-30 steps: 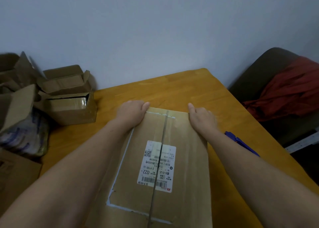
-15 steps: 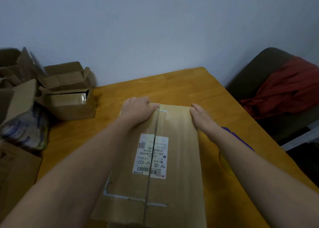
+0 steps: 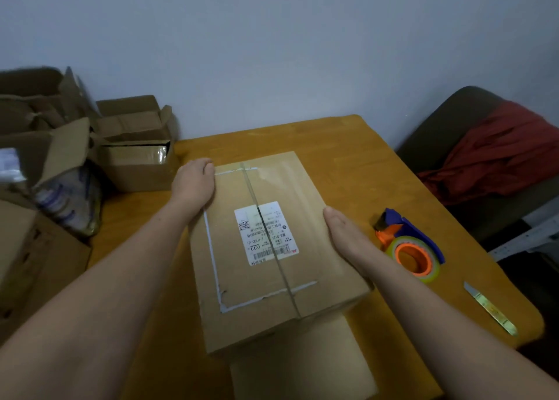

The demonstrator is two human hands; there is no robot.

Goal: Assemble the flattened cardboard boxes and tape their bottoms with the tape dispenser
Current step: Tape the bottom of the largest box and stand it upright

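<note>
A brown cardboard box stands squared up on the wooden table, its closed flaps facing up with a white shipping label and a centre seam. My left hand lies against the box's far left top edge, fingers bent over it. Flat against the box's right edge rests my right hand, fingers straight. A tape dispenser, blue with an orange core and a yellowish tape roll, lies on the table just right of my right wrist.
Several open cardboard boxes and a plastic-wrapped bundle crowd the table's left side. A small utility knife lies near the right edge. A dark chair with red cloth stands beyond the table at right.
The flat box has been pushed into a full box shape. My right hand slid back along the right edge, uncovering the tape dispenser. The view has tilted.
</note>
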